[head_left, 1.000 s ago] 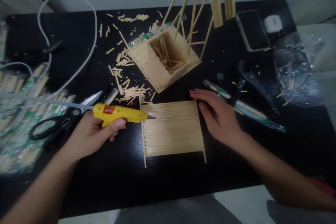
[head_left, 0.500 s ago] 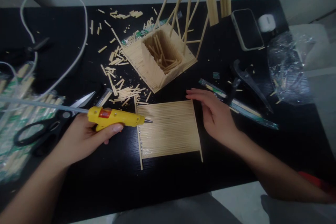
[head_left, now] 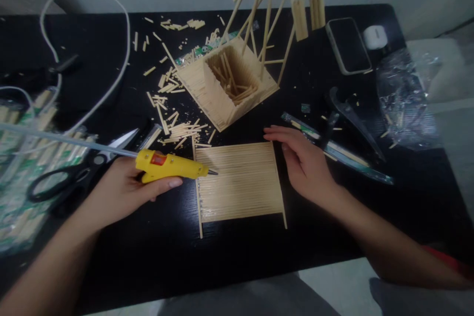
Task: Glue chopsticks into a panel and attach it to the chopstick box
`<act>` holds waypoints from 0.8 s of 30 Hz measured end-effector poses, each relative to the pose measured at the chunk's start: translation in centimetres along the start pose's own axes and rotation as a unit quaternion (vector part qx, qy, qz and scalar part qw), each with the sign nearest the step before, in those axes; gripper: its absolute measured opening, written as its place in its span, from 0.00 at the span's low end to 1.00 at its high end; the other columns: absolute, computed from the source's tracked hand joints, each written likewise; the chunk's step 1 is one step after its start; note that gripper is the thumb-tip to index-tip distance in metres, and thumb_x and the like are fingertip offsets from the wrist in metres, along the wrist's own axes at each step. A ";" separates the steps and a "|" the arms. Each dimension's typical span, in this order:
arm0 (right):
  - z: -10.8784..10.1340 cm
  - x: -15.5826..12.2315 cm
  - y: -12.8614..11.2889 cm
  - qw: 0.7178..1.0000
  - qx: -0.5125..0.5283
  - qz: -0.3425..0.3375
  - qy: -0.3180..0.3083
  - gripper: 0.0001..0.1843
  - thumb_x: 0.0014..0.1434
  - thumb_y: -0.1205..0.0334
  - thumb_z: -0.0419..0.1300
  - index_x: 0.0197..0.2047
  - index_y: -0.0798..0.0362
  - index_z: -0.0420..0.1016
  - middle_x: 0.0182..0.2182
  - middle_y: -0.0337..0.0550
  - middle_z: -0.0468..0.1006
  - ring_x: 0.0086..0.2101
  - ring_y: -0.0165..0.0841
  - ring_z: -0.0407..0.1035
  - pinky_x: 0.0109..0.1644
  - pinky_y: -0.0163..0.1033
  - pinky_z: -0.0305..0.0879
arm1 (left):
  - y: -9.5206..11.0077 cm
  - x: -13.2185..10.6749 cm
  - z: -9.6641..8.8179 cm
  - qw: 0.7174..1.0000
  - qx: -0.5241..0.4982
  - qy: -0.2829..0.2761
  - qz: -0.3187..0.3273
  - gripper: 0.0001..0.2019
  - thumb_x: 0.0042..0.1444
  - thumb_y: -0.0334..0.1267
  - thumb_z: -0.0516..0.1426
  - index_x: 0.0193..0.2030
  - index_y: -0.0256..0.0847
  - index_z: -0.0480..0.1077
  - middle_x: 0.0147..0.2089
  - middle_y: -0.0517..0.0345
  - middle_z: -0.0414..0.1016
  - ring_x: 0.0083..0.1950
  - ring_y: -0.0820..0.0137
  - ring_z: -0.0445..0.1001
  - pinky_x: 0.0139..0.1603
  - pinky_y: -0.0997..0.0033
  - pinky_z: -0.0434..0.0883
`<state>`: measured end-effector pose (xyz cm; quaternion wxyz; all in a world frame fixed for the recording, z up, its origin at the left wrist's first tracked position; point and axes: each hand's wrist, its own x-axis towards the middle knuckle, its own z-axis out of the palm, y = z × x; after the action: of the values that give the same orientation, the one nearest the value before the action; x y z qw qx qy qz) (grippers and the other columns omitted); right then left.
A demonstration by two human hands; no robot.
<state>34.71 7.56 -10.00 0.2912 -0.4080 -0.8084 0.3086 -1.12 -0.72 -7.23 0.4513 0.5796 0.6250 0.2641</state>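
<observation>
A flat panel of thin wooden sticks [head_left: 240, 182] lies on the black table [head_left: 222, 252] in front of me. My left hand [head_left: 122, 190] is wrapped round a yellow glue gun [head_left: 170, 165], its nozzle over the panel's left edge. My right hand [head_left: 303, 163] rests at the panel's right edge with fingers stretched out, holding nothing. Behind the panel stands a square box of sticks [head_left: 227, 84] with loose sticks inside.
A tall stick frame [head_left: 281, 5] rises behind the box. Cut stick pieces [head_left: 174, 118] litter the table's middle. Black scissors [head_left: 74, 173], a white cord [head_left: 111, 84] and packed sticks [head_left: 22, 182] lie at the left. A phone [head_left: 348, 44], pliers [head_left: 351, 113] and a plastic bag [head_left: 403, 98] sit at the right.
The glue gun's nozzle has stayed at the panel's left edge with small shifts. My right hand keeps its place by the right edge. The view has swayed slightly.
</observation>
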 end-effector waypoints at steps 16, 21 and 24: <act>0.1 0.0 0.1 1.000 -0.020 0.004 0.013 0.23 0.72 0.74 0.51 0.59 0.44 0.79 0.60 0.47 0.84 0.66 0.44 0.75 0.70 0.65 0.74 | -0.6 -0.3 -0.2 1.000 -0.001 -0.027 -0.004 0.13 0.59 0.44 0.70 0.47 0.39 0.84 0.36 0.56 0.87 0.21 0.75 0.74 0.21 0.77 0.75; 0.1 0.0 0.0 1.000 -0.020 0.000 0.014 0.22 0.73 0.74 0.52 0.59 0.43 0.79 0.59 0.47 0.84 0.65 0.44 0.76 0.70 0.65 0.74 | -0.8 -0.5 -0.3 1.000 0.009 -0.022 0.007 0.13 0.59 0.43 0.70 0.48 0.39 0.85 0.37 0.56 0.87 0.23 0.75 0.74 0.25 0.76 0.78; 0.1 0.0 0.0 1.000 -0.021 -0.001 0.014 0.21 0.73 0.74 0.52 0.58 0.44 0.79 0.59 0.48 0.84 0.65 0.44 0.75 0.70 0.64 0.74 | -0.9 -0.5 -0.3 1.000 0.011 -0.014 0.022 0.13 0.59 0.42 0.71 0.47 0.39 0.85 0.38 0.56 0.88 0.23 0.76 0.75 0.28 0.76 0.79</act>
<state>34.58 7.54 -10.07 0.2945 -0.4174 -0.8110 0.2851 -1.85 -1.30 -7.78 0.4474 0.6018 0.6089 0.2587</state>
